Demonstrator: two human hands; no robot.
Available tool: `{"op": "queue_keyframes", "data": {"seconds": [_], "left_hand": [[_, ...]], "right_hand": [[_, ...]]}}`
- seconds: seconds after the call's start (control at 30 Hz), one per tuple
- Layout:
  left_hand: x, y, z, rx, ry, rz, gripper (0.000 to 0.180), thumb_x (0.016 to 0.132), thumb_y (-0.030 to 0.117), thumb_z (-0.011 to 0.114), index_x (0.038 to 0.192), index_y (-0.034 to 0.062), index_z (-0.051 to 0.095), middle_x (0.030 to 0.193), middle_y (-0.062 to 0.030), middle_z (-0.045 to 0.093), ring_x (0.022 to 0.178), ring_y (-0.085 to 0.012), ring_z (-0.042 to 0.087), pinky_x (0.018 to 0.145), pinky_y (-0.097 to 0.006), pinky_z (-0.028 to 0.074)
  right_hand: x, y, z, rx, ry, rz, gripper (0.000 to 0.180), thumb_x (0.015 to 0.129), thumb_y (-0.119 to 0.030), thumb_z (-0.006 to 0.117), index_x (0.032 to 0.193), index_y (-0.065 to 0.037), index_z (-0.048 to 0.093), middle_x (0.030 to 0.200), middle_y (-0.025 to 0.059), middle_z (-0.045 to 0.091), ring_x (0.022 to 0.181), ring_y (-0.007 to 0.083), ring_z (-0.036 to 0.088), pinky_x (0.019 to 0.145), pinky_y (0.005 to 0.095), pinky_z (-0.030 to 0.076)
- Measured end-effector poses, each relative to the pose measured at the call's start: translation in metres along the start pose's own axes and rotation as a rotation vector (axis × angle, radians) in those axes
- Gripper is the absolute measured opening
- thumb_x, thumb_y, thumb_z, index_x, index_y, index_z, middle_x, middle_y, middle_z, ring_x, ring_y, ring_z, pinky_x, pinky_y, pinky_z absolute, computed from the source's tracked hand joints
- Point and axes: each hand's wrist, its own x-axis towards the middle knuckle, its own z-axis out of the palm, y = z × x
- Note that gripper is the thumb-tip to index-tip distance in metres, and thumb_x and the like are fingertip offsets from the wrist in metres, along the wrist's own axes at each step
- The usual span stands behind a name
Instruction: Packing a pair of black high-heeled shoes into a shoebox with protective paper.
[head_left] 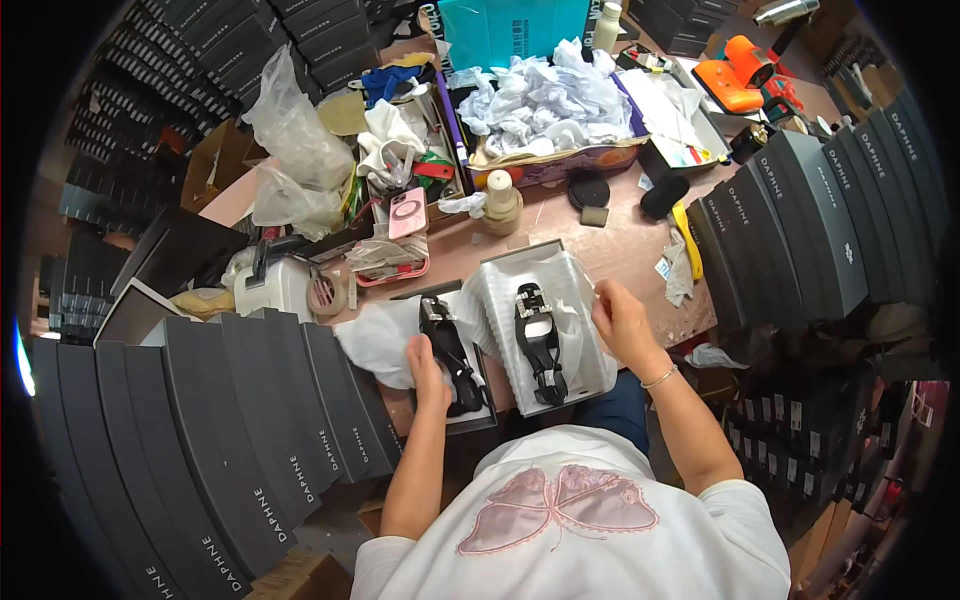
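On the tabletop (620,255), one black sandal (540,345) lay boxed; the left hand (428,362) clasped the other sandal (452,355), the right hand (620,320) pinched white wrapping paper (585,285).

A bare strip of the surface (560,225) lies open beyond the open shoe box (590,370), between a small bottle (500,200) and a black brush (664,195). Rows of dark boxes (250,420) wall in the left, more dark boxes (800,220) the right; clutter crowds the far edge.
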Motion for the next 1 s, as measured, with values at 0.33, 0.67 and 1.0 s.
{"op": "queue_keyframes", "data": {"seconds": [0.33,0.67,1.0], "left_hand": [[-0.126,-0.042,0.038,1.062,-1.092,0.696,0.041,0.077,0.022,0.069,0.109,-0.0003,0.058,0.13,-0.0188,0.04,0.117,-0.0378,0.043,0.095,-0.042,0.042],[-0.125,-0.037,0.044,1.046,-1.031,0.533,0.043,0.072,0.022,0.076,0.107,0.0008,0.061,0.125,-0.0172,0.045,0.116,-0.035,0.046,0.094,-0.041,0.043],[-0.117,-0.03,0.038,0.952,-1.011,0.63,0.042,0.075,0.023,0.074,0.108,0.0002,0.061,0.122,-0.0197,0.05,0.112,-0.0367,0.051,0.092,-0.041,0.045]], "right_hand": [[-0.025,0.049,0.128,-0.742,-0.627,-0.506,0.012,0.075,-0.017,0.06,0.072,-0.012,0.069,0.084,0.0049,0.059,0.078,0.0208,0.061,0.065,0.0346,0.045],[-0.008,0.041,0.107,-0.666,-0.667,-0.591,0.012,0.074,-0.018,0.06,0.069,-0.012,0.068,0.08,0.0042,0.058,0.074,0.02,0.061,0.066,0.0352,0.044],[0.009,0.021,0.071,-0.576,-0.553,-0.56,0.01,0.073,-0.017,0.06,0.071,-0.01,0.068,0.084,0.0044,0.058,0.081,0.0201,0.058,0.067,0.0351,0.043]]}}
